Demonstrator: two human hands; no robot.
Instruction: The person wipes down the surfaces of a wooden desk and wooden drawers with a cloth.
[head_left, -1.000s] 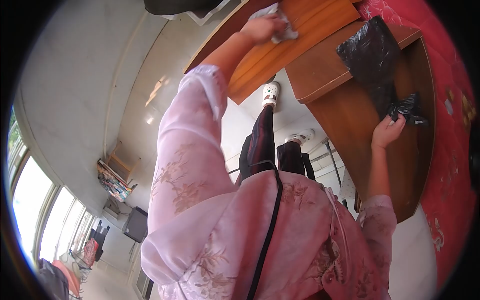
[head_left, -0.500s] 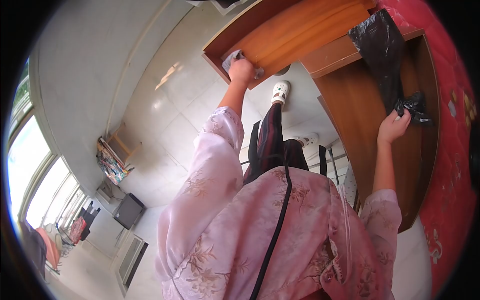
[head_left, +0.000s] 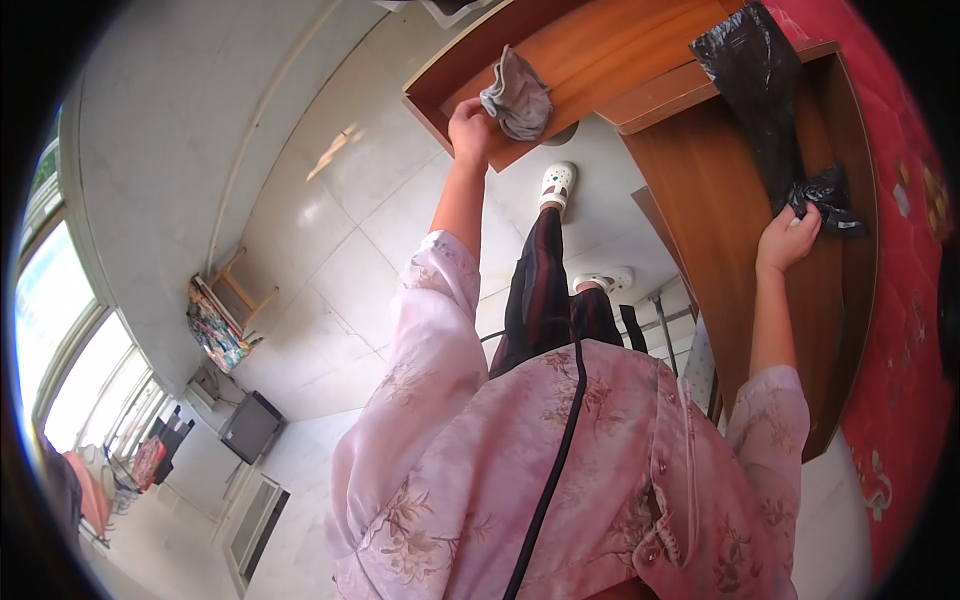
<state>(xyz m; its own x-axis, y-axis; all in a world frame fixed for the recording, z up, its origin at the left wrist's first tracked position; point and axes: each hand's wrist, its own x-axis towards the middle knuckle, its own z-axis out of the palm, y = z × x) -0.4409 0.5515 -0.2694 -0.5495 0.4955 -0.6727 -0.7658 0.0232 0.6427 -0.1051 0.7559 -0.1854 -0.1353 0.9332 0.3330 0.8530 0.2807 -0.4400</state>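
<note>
A crumpled grey cloth (head_left: 519, 97) hangs from the fingers of my left hand (head_left: 470, 130), over the near corner of a brown wooden surface with a raised rim (head_left: 590, 50). My right hand (head_left: 789, 238) is closed on the knotted part of a black plastic bag (head_left: 752, 65). The bag stretches up from that hand and lies across the ledge of a second wooden piece (head_left: 690, 200), whose inside is below my right hand.
Red patterned fabric (head_left: 900, 300) runs along the right side. My feet in white clogs (head_left: 558, 183) are on the tiled floor. A small wooden rack (head_left: 235, 300), a dark box (head_left: 252, 427) and bright windows (head_left: 70, 350) are at the left.
My left hand moved from the middle of the wooden surface to its near corner, and the cloth is now lifted and bunched. My right hand has stayed on the bag.
</note>
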